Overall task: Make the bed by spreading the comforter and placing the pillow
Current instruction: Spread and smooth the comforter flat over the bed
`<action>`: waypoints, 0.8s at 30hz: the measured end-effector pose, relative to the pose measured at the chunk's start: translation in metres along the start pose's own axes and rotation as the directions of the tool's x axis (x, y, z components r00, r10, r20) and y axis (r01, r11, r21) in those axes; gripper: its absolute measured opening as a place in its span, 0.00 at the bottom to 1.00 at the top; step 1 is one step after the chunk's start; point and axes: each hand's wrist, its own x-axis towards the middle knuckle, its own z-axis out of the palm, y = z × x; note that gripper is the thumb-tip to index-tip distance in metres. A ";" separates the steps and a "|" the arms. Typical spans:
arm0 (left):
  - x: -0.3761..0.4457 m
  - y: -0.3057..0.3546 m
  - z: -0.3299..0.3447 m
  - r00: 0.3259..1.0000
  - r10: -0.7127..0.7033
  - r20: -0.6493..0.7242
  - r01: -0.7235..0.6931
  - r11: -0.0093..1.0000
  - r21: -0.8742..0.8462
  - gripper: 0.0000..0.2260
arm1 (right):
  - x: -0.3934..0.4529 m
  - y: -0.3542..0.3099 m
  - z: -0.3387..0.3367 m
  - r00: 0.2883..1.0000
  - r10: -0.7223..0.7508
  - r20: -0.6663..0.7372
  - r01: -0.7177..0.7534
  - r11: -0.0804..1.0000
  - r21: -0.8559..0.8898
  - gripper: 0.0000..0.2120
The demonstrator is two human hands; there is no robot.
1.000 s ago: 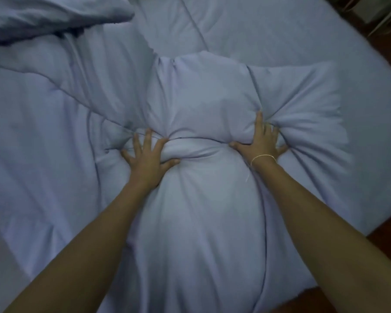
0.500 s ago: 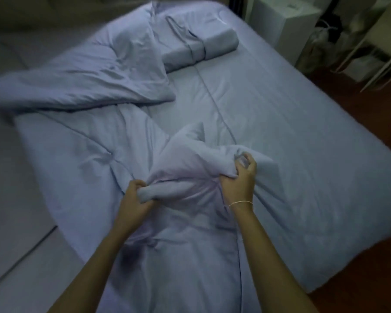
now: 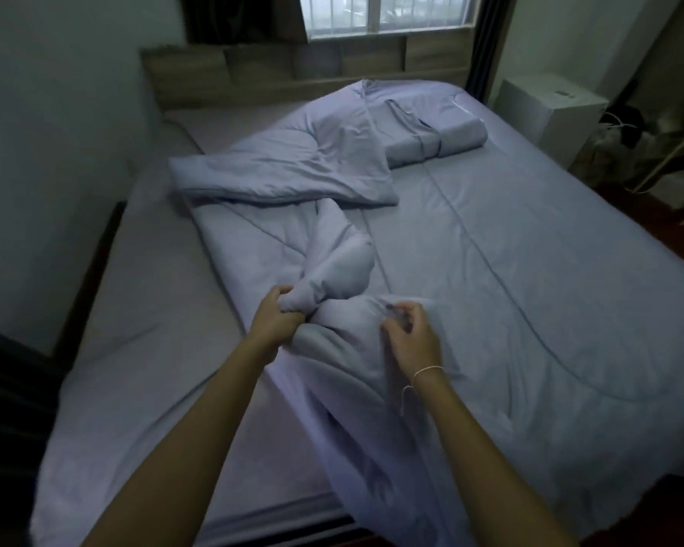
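A pale lilac comforter [image 3: 530,294] covers most of the bed, flat on the right and bunched and folded on the left. My left hand [image 3: 279,317] is shut on a twisted bunch of the comforter near the foot of the bed. My right hand [image 3: 409,337], with a thin string bracelet on the wrist, grips the fabric just to the right of it. A folded flap of the comforter [image 3: 293,171] lies across the upper left. A pillow [image 3: 439,138] in the same colour lies near the headboard, partly under a fold.
The bare mattress sheet [image 3: 147,309] shows on the left beside a white wall. A wooden headboard [image 3: 293,73] with a window above stands at the far end. A white cabinet [image 3: 549,108] and clutter stand right of the bed on a dark red floor [image 3: 668,230].
My view has lifted from close over the comforter to the whole bed. Both hands went from pressing flat on the fabric to gripping a gathered bunch and pulling it toward the foot.
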 end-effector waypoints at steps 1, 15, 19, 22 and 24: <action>-0.006 -0.017 -0.020 0.998 0.013 -0.057 -0.012 1.000 0.012 0.22 | -0.005 0.010 0.010 0.999 0.039 -0.034 -0.044 0.985 -0.165 0.25; -0.123 -0.281 -0.315 0.792 -0.469 -0.390 0.369 0.878 -0.306 0.10 | -0.165 0.026 0.263 0.806 0.115 0.580 0.141 0.915 -0.378 0.34; -0.138 -0.330 -0.333 0.730 -0.581 -0.361 0.374 0.781 -0.500 0.12 | -0.181 0.037 0.280 0.811 0.080 0.579 0.203 0.890 -0.407 0.36; -0.135 -0.341 -0.332 0.684 -0.650 -0.331 0.423 0.724 -0.545 0.11 | -0.188 0.047 0.287 0.847 0.080 0.525 0.117 0.936 -0.331 0.48; -0.130 -0.349 -0.333 0.683 -0.632 -0.367 0.436 0.756 -0.489 0.15 | -0.192 0.051 0.294 0.842 0.151 0.519 0.017 0.952 -0.305 0.54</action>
